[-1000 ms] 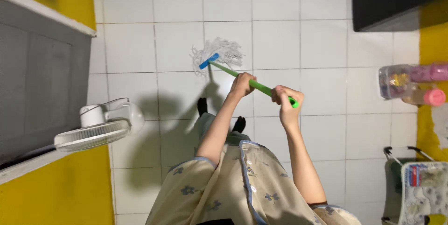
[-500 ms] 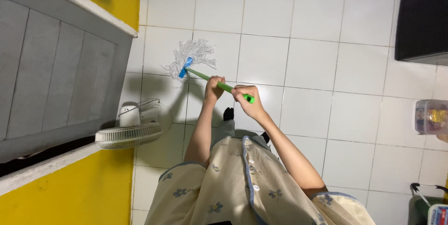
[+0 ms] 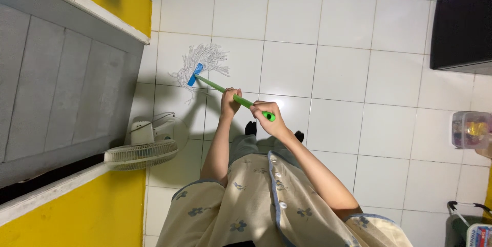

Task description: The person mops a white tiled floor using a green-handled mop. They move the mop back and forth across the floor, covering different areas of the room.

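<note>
I hold a mop with a green handle (image 3: 215,87) in both hands. My left hand (image 3: 230,102) grips the handle lower down, closer to the head. My right hand (image 3: 266,117) is closed around the top end of the handle. The white string mop head (image 3: 202,61) with a blue clamp (image 3: 194,74) rests on the white tiled floor (image 3: 328,67), close to the grey door (image 3: 61,83) at the left. My feet show below my hands, above my pale flowered dress.
A white floor fan (image 3: 143,147) stands at the left beside the grey door and yellow wall (image 3: 66,211). A dark cabinet (image 3: 461,21) is at the top right. A clear plastic container (image 3: 469,130) and a wheeled cart (image 3: 469,226) sit at the right edge.
The mop head has swept left across the tiles toward the grey door, and both hands followed it. The view shifted, so the container slid toward the right edge.
</note>
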